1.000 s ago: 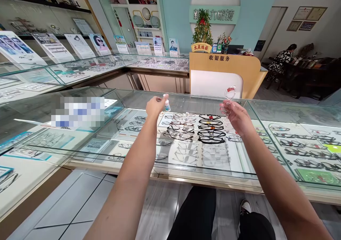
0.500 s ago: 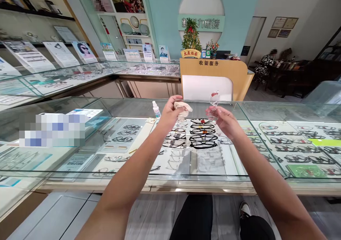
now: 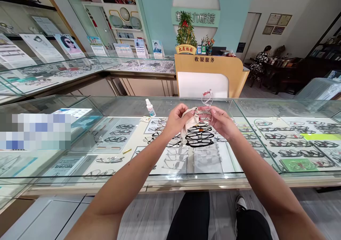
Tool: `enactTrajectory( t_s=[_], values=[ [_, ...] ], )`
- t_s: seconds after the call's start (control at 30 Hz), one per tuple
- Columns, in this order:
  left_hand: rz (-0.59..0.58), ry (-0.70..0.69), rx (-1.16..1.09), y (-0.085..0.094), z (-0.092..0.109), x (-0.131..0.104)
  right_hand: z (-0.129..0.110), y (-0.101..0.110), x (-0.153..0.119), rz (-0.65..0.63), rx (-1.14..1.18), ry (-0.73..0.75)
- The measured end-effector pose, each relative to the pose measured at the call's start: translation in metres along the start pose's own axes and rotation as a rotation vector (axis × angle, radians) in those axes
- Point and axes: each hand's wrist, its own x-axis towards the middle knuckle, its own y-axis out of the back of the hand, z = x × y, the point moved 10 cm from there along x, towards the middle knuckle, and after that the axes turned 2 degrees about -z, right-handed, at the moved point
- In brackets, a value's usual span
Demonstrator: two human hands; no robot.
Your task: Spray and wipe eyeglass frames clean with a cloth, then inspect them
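Note:
Above the glass display case, my left hand [image 3: 177, 120] is closed on a beige cloth [image 3: 190, 121], its edge touching the glasses. A pair of clear-framed glasses [image 3: 207, 98], turned on end with one lens above the other, is pinched in my right hand [image 3: 222, 122]. A red mark shows on the upper lens. Left of my hands a small white spray bottle [image 3: 150, 108] stands on the glass top. Below my hands, rows of black-framed glasses [image 3: 199, 142] lie inside the case.
The glass display case [image 3: 160, 175] spans the view. Blurred boxes [image 3: 39, 130] lie on its left part. Beyond it stand a wooden cashier counter [image 3: 210, 64] with a plant [image 3: 185, 30] and another display case. A person [image 3: 259, 64] sits at a table at the back right.
My left hand has moved right with the cloth and now meets the glasses in my right hand. The view has shifted slightly, so the surroundings appear a little further left.

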Motion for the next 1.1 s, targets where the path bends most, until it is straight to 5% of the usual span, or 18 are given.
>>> enactTrajectory(
  t_s=[0.2,0.4,0.57,1.1],
  values=[
    [-0.084,0.012,-0.014,-0.011,0.001,-0.001,-0.004,0.003,0.001,0.035,-0.031,0.038],
    [0.062,0.022,0.029,0.005,0.002,-0.003,-0.001,-0.004,-0.001,-0.021,-0.051,-0.004],
    [0.036,0.003,0.026,0.003,0.005,-0.003,0.004,-0.017,-0.001,-0.078,-0.154,-0.019],
    [0.056,0.307,-0.415,0.017,-0.032,0.007,-0.017,0.027,-0.002,0.264,-0.070,0.117]
  ],
)
